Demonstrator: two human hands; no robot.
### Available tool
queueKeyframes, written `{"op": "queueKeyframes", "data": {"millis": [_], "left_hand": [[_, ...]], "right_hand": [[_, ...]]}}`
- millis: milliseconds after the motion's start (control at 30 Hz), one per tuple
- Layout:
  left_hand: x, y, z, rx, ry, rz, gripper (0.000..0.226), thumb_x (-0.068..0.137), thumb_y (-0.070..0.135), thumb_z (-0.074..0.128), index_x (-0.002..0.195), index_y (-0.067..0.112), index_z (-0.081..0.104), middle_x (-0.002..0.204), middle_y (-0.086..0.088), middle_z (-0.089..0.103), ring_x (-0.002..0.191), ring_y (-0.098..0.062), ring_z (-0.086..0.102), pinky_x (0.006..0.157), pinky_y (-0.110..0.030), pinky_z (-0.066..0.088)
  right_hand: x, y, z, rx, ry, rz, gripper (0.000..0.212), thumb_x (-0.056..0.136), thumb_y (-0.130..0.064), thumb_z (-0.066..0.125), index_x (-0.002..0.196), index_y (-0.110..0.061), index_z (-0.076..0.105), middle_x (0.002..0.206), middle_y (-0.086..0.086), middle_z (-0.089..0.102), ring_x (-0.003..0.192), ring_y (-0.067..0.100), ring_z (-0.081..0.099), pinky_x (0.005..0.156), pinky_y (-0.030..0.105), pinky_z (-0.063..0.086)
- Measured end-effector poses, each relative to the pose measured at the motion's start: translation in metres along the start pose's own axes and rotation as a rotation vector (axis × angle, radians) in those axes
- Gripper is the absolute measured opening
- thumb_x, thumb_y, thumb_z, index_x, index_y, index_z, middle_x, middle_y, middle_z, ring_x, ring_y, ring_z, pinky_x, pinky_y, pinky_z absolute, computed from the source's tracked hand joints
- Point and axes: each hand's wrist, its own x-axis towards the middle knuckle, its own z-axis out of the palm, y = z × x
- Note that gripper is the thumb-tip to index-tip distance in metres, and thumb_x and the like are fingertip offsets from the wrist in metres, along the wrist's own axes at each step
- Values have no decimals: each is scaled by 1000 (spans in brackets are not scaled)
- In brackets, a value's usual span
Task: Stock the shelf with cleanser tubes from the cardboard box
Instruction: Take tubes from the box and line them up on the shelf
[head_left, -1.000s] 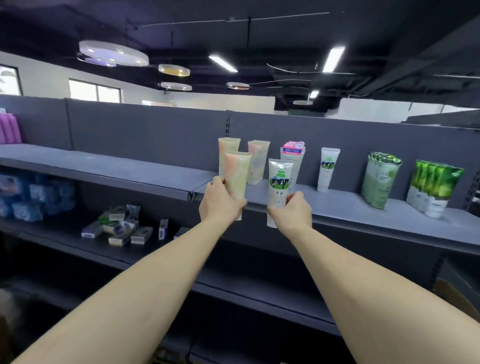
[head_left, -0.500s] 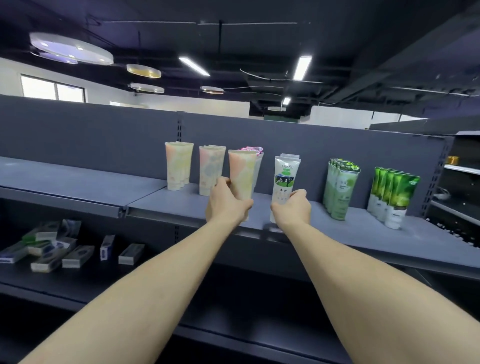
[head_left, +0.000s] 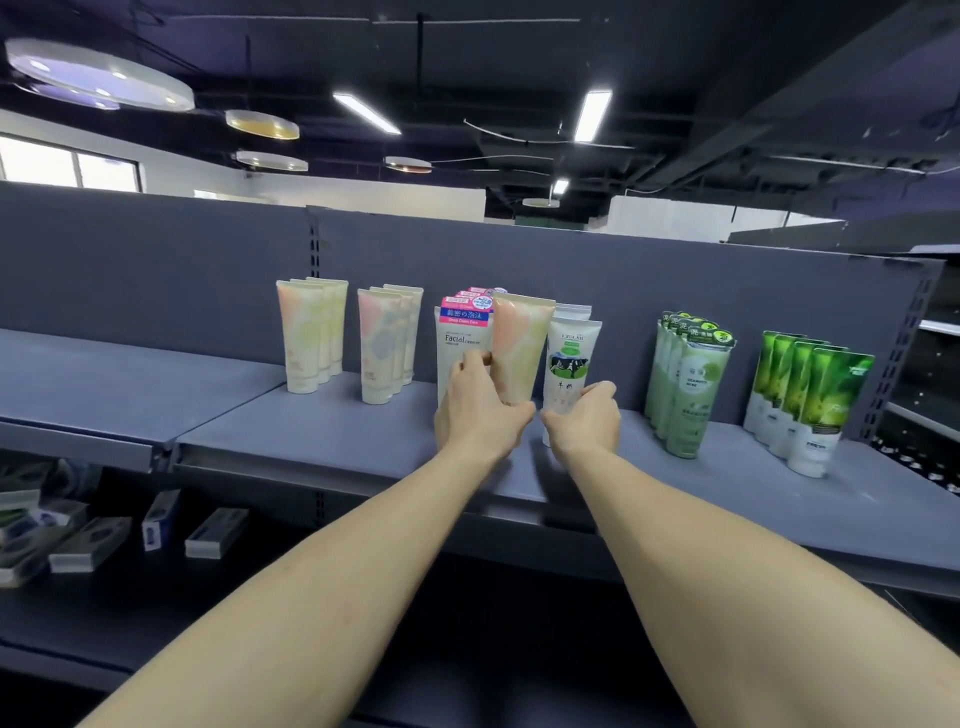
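Note:
My left hand (head_left: 480, 410) grips a peach and yellow cleanser tube (head_left: 521, 343), held upright just above the grey shelf (head_left: 332, 431), in front of the pink-topped Facial tubes (head_left: 464, 332). My right hand (head_left: 584, 418) holds the base of a white tube with a cow picture (head_left: 569, 364), which stands on the shelf in front of another white tube. The cardboard box is out of view.
On the same shelf stand a row of peach-yellow tubes (head_left: 309, 338), a row of peach-blue tubes (head_left: 387, 345), pale green tubes (head_left: 688, 384) and bright green tubes (head_left: 810, 400). Small boxes (head_left: 156, 525) lie on the lower shelf at left.
Both hands have moved forward over the shelf with their tubes. The cow tube now stands on the shelf in front of the other white one, and the view has come closer.

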Motion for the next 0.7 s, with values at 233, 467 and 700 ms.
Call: {"op": "queueKeyframes", "data": {"millis": [233,467,700], "left_hand": [[10,-2,16,-10,-27,22,61,68,40,77,116,23,44,113,3,57,101,-24,60,82,-41,52],[18,-7,22,-56,-28,-9,64,67,41,80,118,19,46,116,0,57,104,-25,59,82,-38,49],[19,-9,21,-29,-26,-13,62,68,40,78,116,19,45,115,0,56,103,-25,59,83,-40,50]], "right_hand": [[27,2,18,-11,18,-1,48,85,-19,73,119,-5,42,124,15,55,112,35,57,79,36,44],[42,5,26,-6,7,2,49,86,-23,73,119,-4,43,125,16,56,113,35,57,83,38,46],[44,4,27,-13,1,14,51,85,-24,73,121,-3,43,126,17,56,116,35,56,86,39,47]]}}
